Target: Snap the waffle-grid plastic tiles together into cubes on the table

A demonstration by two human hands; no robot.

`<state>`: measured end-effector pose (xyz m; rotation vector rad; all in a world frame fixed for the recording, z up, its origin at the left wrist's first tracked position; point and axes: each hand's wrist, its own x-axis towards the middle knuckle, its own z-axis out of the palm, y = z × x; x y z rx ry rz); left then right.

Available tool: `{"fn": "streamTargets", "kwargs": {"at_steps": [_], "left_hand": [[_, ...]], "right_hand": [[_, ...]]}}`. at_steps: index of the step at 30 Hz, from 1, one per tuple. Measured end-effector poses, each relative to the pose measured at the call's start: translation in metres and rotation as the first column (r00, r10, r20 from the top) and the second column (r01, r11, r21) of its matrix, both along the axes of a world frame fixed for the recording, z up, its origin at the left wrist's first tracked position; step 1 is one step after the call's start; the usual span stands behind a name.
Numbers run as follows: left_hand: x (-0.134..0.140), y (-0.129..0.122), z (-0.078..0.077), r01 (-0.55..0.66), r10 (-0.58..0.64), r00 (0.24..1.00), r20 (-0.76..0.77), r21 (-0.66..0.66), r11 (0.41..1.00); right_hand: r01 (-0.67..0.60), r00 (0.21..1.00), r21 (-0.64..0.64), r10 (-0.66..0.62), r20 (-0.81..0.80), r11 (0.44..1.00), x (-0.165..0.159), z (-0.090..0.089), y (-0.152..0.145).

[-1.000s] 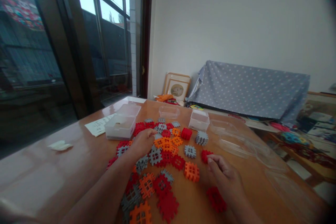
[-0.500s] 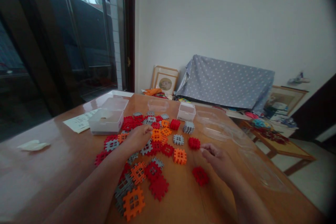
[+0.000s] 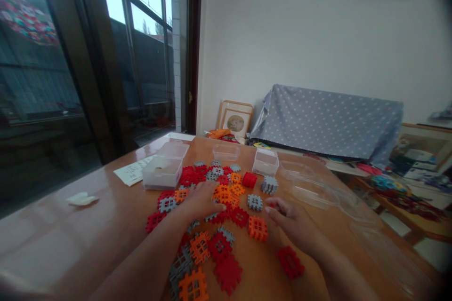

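Observation:
Red, orange and grey interlocking plastic blocks, square with notched edges, lie in a loose pile on the table. My left hand (image 3: 205, 201) is over the pile, thumb apart from the fingers, beside some orange blocks (image 3: 223, 194); I see nothing held in it. My right hand (image 3: 290, 216) is curled at the pile's right side, a bit of a red block (image 3: 272, 205) showing between its fingers; the rest is hidden. Near it are a grey block (image 3: 254, 202), an orange stack (image 3: 257, 228) and a red block (image 3: 290, 262) lying apart.
A clear plastic box (image 3: 162, 172) and a paper sheet (image 3: 132, 171) stand left of the pile. Behind it are a smaller clear box (image 3: 265, 162), a grey stack (image 3: 269, 185) and a red stack (image 3: 249, 179). Clear lids (image 3: 312, 193) lie along the right.
My view has shifted, moving the scene right and down. My left thumb has parted from the fingers. My right hand has closed in over the red stack that stood beside its fingertips.

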<state>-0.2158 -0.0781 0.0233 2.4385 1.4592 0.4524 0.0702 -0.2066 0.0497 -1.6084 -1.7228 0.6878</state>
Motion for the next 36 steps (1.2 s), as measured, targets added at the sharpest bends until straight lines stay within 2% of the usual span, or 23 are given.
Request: {"fn": "streamTargets", "kwargs": {"at_steps": [6, 16, 19, 23, 26, 30, 36], "left_hand": [[0.002, -0.006, 0.006, 0.008, -0.006, 0.997, -0.082, 0.024, 1.0], [0.003, -0.008, 0.022, -0.094, 0.098, 0.991, -0.088, 0.049, 0.994], [0.003, -0.009, 0.024, -0.1, 0.102, 0.993, -0.064, 0.034, 0.994], [0.002, -0.01, 0.025, -0.102, 0.103, 0.994, -0.033, 0.014, 0.995], [0.002, -0.009, 0.023, -0.105, 0.105, 0.994, -0.013, 0.01, 0.994], [0.001, -0.007, 0.02, -0.118, 0.118, 0.993, 0.009, 0.005, 0.993], [0.0, -0.006, 0.018, -0.13, 0.13, 0.991, 0.031, -0.004, 0.991]], "right_hand": [[0.012, 0.999, 0.023, -0.011, -0.034, 1.0, -0.005, -0.003, 0.011], [0.047, 0.979, 0.007, -0.047, 0.196, 0.999, -0.028, -0.012, 0.036], [0.005, 0.947, 0.007, -0.007, 0.322, 1.0, -0.046, -0.007, 0.04], [-0.079, 0.86, 0.002, 0.067, 0.507, 0.997, -0.078, 0.006, 0.036], [-0.091, 0.795, -0.016, 0.082, 0.601, 0.996, -0.101, 0.011, 0.033], [-0.043, 0.748, -0.015, 0.042, 0.663, 0.999, -0.124, 0.006, 0.034], [0.051, 0.714, 0.059, -0.078, 0.696, 0.997, -0.144, -0.005, 0.044]]}}
